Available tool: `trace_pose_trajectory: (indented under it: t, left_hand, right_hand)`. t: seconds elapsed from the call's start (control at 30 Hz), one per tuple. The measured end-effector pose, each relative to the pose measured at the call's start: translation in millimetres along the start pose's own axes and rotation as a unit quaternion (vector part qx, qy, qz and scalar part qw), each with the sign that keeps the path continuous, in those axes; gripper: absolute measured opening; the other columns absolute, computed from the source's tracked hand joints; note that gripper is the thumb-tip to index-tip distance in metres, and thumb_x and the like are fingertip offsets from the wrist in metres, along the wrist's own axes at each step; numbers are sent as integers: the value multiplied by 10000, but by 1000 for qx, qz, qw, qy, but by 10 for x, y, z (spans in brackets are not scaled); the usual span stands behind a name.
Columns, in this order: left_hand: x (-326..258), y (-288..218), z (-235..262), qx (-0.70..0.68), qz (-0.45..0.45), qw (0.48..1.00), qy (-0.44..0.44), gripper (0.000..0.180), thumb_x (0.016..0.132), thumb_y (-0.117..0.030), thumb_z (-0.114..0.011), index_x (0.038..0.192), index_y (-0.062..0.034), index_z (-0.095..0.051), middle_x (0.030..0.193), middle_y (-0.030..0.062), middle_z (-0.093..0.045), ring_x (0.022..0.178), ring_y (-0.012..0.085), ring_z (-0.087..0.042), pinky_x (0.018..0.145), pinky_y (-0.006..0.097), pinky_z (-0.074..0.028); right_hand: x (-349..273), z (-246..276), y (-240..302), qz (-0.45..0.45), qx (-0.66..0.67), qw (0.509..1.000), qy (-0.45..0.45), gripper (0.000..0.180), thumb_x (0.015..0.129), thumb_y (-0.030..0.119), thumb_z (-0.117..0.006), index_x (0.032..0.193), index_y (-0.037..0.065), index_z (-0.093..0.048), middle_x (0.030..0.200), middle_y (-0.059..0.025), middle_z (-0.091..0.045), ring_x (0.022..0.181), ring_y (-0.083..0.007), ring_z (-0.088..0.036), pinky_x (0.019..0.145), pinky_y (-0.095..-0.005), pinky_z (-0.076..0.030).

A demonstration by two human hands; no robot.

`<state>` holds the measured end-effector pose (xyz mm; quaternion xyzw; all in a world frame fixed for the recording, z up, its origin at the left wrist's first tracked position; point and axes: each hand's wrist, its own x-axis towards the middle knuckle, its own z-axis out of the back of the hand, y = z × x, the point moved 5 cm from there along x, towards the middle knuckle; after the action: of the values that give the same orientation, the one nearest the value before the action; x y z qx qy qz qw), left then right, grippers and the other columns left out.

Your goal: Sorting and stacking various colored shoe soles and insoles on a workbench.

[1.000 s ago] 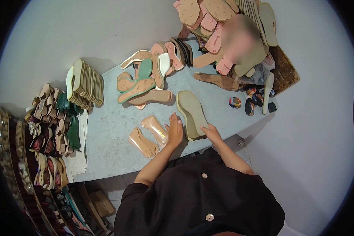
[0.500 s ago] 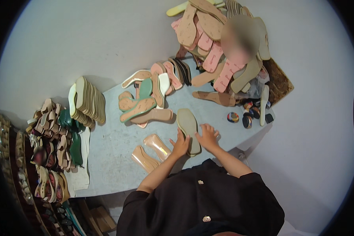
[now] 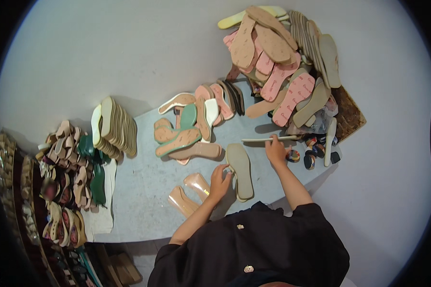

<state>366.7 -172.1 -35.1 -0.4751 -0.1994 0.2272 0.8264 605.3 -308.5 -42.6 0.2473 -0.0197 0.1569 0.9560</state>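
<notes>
Your right hand [image 3: 276, 152] has left the stacked soles [image 3: 240, 173], now pinching a thin sole [image 3: 254, 140] edge-on toward their one o'clock; your left hand [image 3: 219, 182], at eight, alone touches them, finger grip unclear.

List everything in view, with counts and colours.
Table: one, pale blue, centre
Flat soles: at least two, beige, centre
Thin sole: one, pale, centre right
Glossy insoles: at least two, tan, table front
Mixed soles: several, tan, green, white, table back
Sole row: many, beige, table's left
Sandals: many, mixed, far left
Insole heap: many, tan, pink, beige, back right
Patterned pieces: several, multicoloured, table's right
Wall: at least one, whitish, background
Shirt: one, black, bottom
Left hand: one, bare, at flat soles' edge
Right hand: one, bare, holding thin sole
</notes>
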Motion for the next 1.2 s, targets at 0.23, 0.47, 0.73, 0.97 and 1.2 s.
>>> trace_pose_trajectory:
  t: [0.23, 0.47, 0.73, 0.97, 1.2]
  left_hand:
    - [139, -79, 29, -40, -51, 997, -52, 334, 814, -106, -530, 1123, 21, -505, 1075, 201, -530, 1039, 333, -494, 927, 376, -364]
    - [113, 122, -130, 57, 15, 997, -52, 385, 817, -162, -500, 1182, -42, -490, 1139, 155, -507, 1097, 298, -455, 930, 468, -279]
    - [-72, 322, -81, 166, 68, 982, -52, 375, 825, -225, -486, 1178, -109, -533, 1218, 124, -457, 1178, 283, -365, 931, 512, -199]
    - [16, 394, -344, 181, 120, 976, 15, 456, 888, -356, -420, 1224, -56, -488, 1356, 209, -312, 1283, 360, -229, 934, 632, -138]
    - [8, 302, -566, 134, 147, 977, 82, 541, 904, -399, -361, 1272, -7, -416, 1438, 260, -125, 1338, 415, -51, 952, 680, -51]
  right_hand:
    - [-569, 316, -316, -56, 257, 965, -17, 275, 824, 232, -551, 1070, 150, -458, 1005, -84, -574, 993, -274, -544, 975, -477, -210]
    - [-910, 37, 5, -6, 433, 894, 116, 779, 765, 88, -609, 1373, 132, -125, 1339, -160, -326, 1200, -273, -382, 991, -377, -297]
    - [-1080, -436, 428, -4, 189, 967, 173, 707, 810, 272, -566, 1403, 138, -205, 1315, -156, -421, 1240, -309, -345, 979, -503, -146]
    - [-1171, -466, 454, -21, 80, 990, 118, 613, 820, 342, -543, 1348, 117, -326, 1246, -139, -428, 1222, -303, -295, 988, -503, -136]
    - [-1291, -615, 293, -55, 174, 973, 141, 600, 841, 353, -511, 1345, 79, -331, 1325, -147, -366, 1255, -326, -275, 1015, -489, -132]
